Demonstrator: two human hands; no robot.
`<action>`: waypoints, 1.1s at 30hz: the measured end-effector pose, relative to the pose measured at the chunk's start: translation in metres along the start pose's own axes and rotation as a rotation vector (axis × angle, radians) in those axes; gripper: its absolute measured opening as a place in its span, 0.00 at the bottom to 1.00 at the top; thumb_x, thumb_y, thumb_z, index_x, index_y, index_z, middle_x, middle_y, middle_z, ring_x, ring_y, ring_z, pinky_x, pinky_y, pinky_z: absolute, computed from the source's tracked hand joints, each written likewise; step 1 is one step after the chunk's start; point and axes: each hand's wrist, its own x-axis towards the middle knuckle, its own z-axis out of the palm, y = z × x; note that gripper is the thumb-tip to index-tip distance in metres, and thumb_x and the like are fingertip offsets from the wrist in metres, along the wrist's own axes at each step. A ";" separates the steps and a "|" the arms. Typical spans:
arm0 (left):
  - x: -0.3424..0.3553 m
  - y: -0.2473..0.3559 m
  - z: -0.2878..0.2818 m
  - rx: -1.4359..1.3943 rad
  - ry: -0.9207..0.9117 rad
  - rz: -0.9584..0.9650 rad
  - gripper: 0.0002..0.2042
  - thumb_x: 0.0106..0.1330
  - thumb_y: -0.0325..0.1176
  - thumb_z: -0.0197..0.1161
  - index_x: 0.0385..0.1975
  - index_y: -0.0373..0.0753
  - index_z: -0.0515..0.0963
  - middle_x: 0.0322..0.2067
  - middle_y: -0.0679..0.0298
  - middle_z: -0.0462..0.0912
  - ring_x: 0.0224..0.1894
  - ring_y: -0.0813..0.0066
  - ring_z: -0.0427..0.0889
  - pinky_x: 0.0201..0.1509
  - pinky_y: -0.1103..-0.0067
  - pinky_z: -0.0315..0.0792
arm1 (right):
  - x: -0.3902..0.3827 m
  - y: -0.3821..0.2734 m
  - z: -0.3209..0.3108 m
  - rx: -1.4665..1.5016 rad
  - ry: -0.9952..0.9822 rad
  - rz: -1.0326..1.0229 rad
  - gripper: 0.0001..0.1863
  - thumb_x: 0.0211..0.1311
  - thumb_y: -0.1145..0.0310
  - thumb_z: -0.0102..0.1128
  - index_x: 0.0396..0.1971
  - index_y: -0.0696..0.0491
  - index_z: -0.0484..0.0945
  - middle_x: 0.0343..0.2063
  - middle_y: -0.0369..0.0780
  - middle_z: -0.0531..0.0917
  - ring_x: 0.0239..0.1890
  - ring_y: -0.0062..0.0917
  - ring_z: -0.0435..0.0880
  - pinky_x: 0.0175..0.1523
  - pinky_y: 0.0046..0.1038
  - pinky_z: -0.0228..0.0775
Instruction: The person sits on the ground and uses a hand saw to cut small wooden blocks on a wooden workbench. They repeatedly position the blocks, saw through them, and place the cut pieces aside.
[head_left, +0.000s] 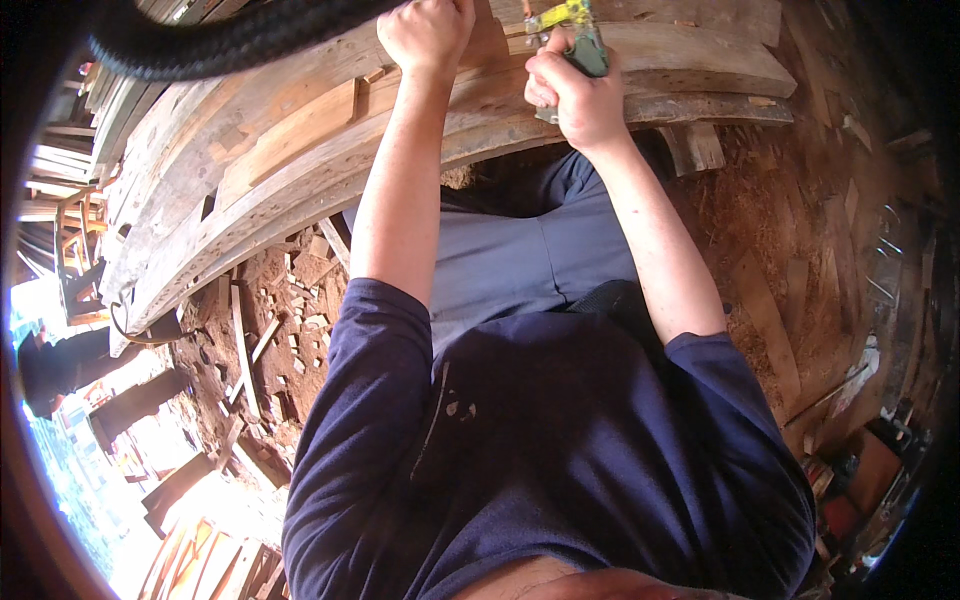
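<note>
My right hand (588, 108) is wrapped round the grip of a green-and-yellow hand tool (592, 58), over the far side of the wooden workbench (660, 75). The tool's front end runs up to the picture's top edge, and its exact kind is unclear. To the left, my left hand (428, 38) is closed in a fist above the bench. Whatever its fingers hold, if anything, is hidden at the top edge. A flat wooden board (290, 140) lies on the bench left of my left forearm.
A thick black ribbed band (230, 50) crosses the upper left, close to the camera. Small wood offcuts (310, 300) and sticks (245, 350) litter the brown floor left of my legs. Longer planks (770, 320) lie on the right. Stacked timber (60, 175) stands at the far left.
</note>
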 end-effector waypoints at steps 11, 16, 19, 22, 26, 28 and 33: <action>0.000 -0.002 -0.002 -0.012 -0.050 -0.002 0.23 0.70 0.39 0.56 0.09 0.43 0.78 0.16 0.57 0.83 0.18 0.58 0.83 0.31 0.64 0.76 | -0.012 0.036 -0.008 -0.074 0.002 0.233 0.12 0.62 0.76 0.61 0.21 0.51 0.70 0.16 0.30 0.70 0.18 0.13 0.65 0.26 0.22 0.57; 0.001 -0.003 0.005 0.031 -0.129 -0.027 0.23 0.70 0.39 0.56 0.08 0.43 0.78 0.14 0.57 0.83 0.18 0.57 0.83 0.31 0.64 0.77 | -0.057 0.023 -0.021 -0.387 -0.118 0.159 0.14 0.65 0.74 0.59 0.20 0.51 0.67 0.16 0.29 0.69 0.17 0.14 0.66 0.24 0.24 0.58; 0.001 -0.003 0.010 0.009 -0.136 -0.053 0.23 0.70 0.39 0.57 0.08 0.43 0.78 0.14 0.57 0.83 0.17 0.57 0.83 0.31 0.63 0.76 | -0.087 0.003 -0.041 -0.313 -0.126 0.297 0.12 0.59 0.71 0.63 0.19 0.50 0.71 0.14 0.30 0.72 0.17 0.14 0.69 0.23 0.24 0.58; -0.001 -0.003 0.008 -0.003 -0.040 -0.017 0.23 0.69 0.38 0.57 0.08 0.43 0.77 0.15 0.57 0.83 0.18 0.56 0.82 0.30 0.63 0.76 | -0.099 -0.017 -0.048 -0.157 -0.090 0.380 0.11 0.60 0.74 0.63 0.20 0.51 0.72 0.15 0.30 0.72 0.17 0.14 0.69 0.23 0.23 0.57; -0.002 -0.002 0.000 -0.027 0.005 0.006 0.22 0.68 0.38 0.58 0.08 0.43 0.77 0.15 0.57 0.82 0.18 0.57 0.82 0.29 0.64 0.75 | -0.086 -0.042 -0.038 -0.069 -0.057 0.356 0.08 0.60 0.77 0.63 0.25 0.51 0.75 0.17 0.30 0.73 0.18 0.14 0.69 0.23 0.23 0.58; -0.002 0.000 -0.002 -0.030 0.055 0.002 0.21 0.67 0.37 0.60 0.08 0.45 0.76 0.14 0.58 0.82 0.18 0.59 0.82 0.29 0.65 0.75 | -0.070 -0.047 -0.027 -0.130 -0.062 0.290 0.13 0.65 0.79 0.61 0.23 0.51 0.69 0.17 0.29 0.69 0.17 0.13 0.67 0.25 0.23 0.59; -0.001 0.001 -0.009 -0.060 0.109 0.053 0.21 0.67 0.35 0.61 0.08 0.46 0.74 0.14 0.60 0.81 0.16 0.59 0.81 0.29 0.66 0.74 | -0.027 -0.035 -0.005 0.035 -0.066 0.116 0.11 0.66 0.79 0.57 0.24 0.51 0.69 0.16 0.30 0.69 0.17 0.14 0.66 0.25 0.24 0.59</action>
